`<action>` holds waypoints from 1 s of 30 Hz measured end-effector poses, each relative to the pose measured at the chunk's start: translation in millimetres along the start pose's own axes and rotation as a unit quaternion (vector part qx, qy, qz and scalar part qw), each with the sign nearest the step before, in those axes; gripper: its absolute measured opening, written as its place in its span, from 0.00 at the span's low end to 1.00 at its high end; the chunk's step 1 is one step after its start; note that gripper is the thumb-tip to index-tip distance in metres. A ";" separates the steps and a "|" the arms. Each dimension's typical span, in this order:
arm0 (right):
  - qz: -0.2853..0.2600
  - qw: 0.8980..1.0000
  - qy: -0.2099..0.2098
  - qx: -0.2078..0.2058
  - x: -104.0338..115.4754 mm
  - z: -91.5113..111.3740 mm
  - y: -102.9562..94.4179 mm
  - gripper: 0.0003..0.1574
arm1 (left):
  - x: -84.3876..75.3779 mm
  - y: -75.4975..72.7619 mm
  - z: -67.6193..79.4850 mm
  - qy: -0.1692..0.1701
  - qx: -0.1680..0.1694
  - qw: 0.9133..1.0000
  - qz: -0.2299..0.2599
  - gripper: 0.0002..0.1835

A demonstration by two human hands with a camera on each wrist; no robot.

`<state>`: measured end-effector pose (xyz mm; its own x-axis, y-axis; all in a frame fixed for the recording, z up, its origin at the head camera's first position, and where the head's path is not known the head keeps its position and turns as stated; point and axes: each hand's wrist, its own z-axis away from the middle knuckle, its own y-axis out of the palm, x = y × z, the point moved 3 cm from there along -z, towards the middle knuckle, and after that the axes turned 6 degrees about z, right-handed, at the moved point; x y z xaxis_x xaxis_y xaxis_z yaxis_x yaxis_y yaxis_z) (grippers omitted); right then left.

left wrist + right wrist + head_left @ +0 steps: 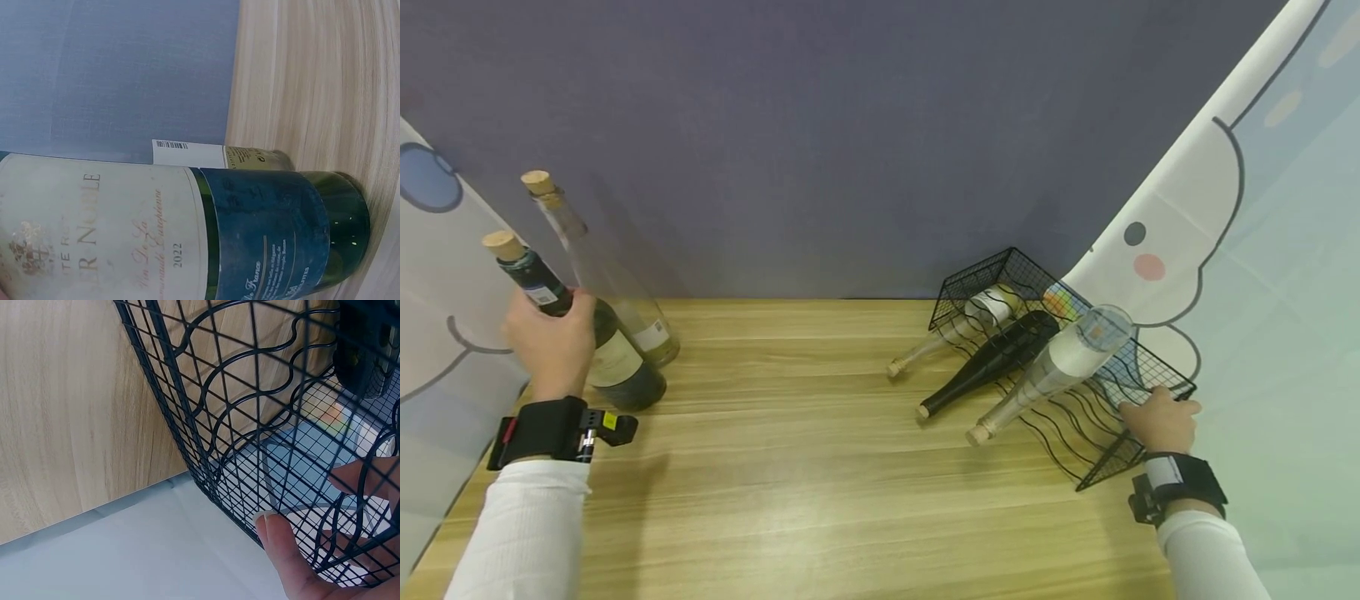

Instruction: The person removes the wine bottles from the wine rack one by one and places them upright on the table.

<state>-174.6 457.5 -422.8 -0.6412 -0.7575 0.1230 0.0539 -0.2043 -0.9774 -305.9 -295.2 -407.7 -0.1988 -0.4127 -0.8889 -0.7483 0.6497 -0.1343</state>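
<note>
My left hand (553,337) grips a dark green wine bottle (617,362) round its neck and shoulder. The bottle is corked and leans, with its base at or near the tabletop; in the left wrist view its label (131,231) reads 2022. Close behind it is a corked clear bottle (625,308). At the right, my right hand (1161,421) holds the end of a black wire bottle rack (970,271), thumb (284,547) outside the mesh and fingers (369,481) on the other side. The rack carries three corked bottles lying with necks toward the table's middle.
In the rack lie a clear bottle with a pale label (992,306), a dark bottle (1000,350) and a larger clear bottle (1075,354). Their necks jut past the rack's front. A grey-blue wall (820,167) borders the wooden table (790,417); printed cloth (1285,333) hangs at the right.
</note>
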 end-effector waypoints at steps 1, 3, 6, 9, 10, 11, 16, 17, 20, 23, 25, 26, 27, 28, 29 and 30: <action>0.000 1.000 0.000 0.001 0.1 0.2 -0.4 0.44 | -2.8 -0.3 1.6 -0.002 0.002 1.000 0.000 0.09; 0.002 1.000 0.000 0.001 0.4 0.7 -0.8 0.44 | -3.4 -0.6 2.5 -0.007 0.009 1.000 -0.003 0.09; -0.001 1.000 0.001 0.003 0.4 2.9 -1.1 0.44 | -3.7 -1.1 2.9 -0.023 0.020 1.000 -0.005 0.09; -0.003 1.000 0.001 0.006 -1.8 3.6 0.2 0.44 | 0.3 -1.9 0.5 -0.046 0.041 0.998 0.006 0.11; -0.003 1.000 0.001 0.006 -2.4 3.4 0.6 0.44 | 0.4 -2.1 0.5 -0.056 0.050 0.997 0.016 0.13; -0.003 1.000 0.002 0.005 -2.3 3.0 0.6 0.44 | 0.3 -2.5 0.5 -0.064 0.057 0.996 0.026 0.15; 0.005 1.000 0.000 0.000 0.5 0.9 0.9 0.44 | -6.1 -6.4 4.6 -0.075 0.075 0.993 0.060 0.27; 0.005 1.000 0.001 0.000 1.3 0.8 0.9 0.44 | -8.7 -7.2 6.1 -0.074 0.074 0.993 0.060 0.30; 0.004 1.000 0.002 0.004 1.7 1.4 1.2 0.44 | -19.3 -8.6 9.6 -0.056 0.053 0.993 0.088 0.36; 0.001 1.000 -0.001 0.002 2.2 3.4 -0.2 0.44 | -35.2 -9.5 10.9 -0.010 0.007 0.989 0.144 0.42; 0.000 1.000 -0.005 0.000 2.5 4.9 -1.4 0.44 | -50.1 -11.4 10.3 0.045 -0.041 0.983 0.172 0.44; 0.000 1.000 -0.007 -0.001 2.7 5.9 -1.9 0.44 | -59.9 -12.5 11.1 0.066 -0.062 0.980 0.177 0.44; -0.001 1.000 -0.008 -0.001 2.7 6.5 -2.3 0.44 | -70.6 -13.6 12.9 0.084 -0.080 0.977 0.180 0.44; -0.002 1.000 -0.010 -0.002 2.6 6.9 -2.5 0.44 | -82.6 -14.5 15.2 0.099 -0.098 0.974 0.178 0.43; -0.002 1.000 -0.010 -0.001 2.7 6.9 -2.6 0.44 | -94.7 -14.9 17.7 0.115 -0.115 0.970 0.181 0.42; -0.002 1.000 -0.010 0.000 2.6 6.9 -2.4 0.44 | -106.8 -14.5 20.9 0.132 -0.124 0.965 0.188 0.41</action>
<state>-171.1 451.8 -418.9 -0.6257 -0.7691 0.1301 0.0521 -0.2077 -0.9768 -260.6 -247.2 -320.0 -0.6166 -0.3471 -0.7066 -0.7136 0.6256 0.3153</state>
